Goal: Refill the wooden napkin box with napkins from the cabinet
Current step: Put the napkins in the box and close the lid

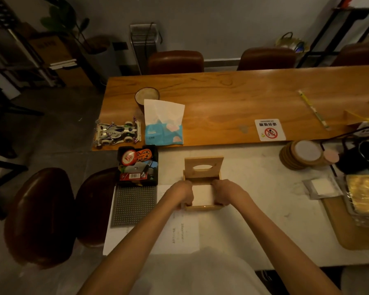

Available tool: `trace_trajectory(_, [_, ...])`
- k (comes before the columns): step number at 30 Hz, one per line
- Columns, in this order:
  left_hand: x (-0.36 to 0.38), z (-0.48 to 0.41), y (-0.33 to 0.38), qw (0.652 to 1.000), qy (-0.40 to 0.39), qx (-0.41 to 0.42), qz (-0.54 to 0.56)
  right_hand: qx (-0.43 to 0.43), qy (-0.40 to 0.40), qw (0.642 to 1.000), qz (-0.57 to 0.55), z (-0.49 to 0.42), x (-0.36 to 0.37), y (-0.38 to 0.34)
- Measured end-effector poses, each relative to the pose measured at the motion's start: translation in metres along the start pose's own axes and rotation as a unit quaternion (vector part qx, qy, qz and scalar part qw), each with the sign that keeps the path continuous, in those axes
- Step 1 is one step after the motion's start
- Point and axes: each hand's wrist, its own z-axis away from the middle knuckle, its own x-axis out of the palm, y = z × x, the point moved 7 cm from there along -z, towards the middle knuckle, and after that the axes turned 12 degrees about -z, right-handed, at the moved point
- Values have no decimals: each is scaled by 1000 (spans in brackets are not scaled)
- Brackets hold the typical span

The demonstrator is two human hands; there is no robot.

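White napkins (201,194) sit inside the wooden napkin box (202,207); left hand (182,193) and right hand (227,191) grip its sides—press the stack flat, evenly.

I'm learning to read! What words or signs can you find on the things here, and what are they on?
White square sticker on the brown wooden table: a red crossed-circle no-smoking sign; its lines of print appear upside down and are too blurred to read.
Round red tin in the black tray: white lettering, unreadable.
Red packet: barcode only.
White paper sheet: print too small.
Blue tissue pack: label blurred.
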Motion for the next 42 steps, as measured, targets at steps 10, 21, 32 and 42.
trace_trajectory(10, [3,-3,0,998,37,18,38,13,-5,1000,11,-9,3,4])
trace_trajectory(21, [10,-2,-1,997,30,6,78,28,-2,999,15,-7,5,3])
trace_trajectory(32, [8,-4,-2,996,41,8,77,22,7,1000,4,-5,4,2])
trace_trajectory(42, [9,-5,-2,996,45,8,79,28,0,1000,-10,-5,5,3])
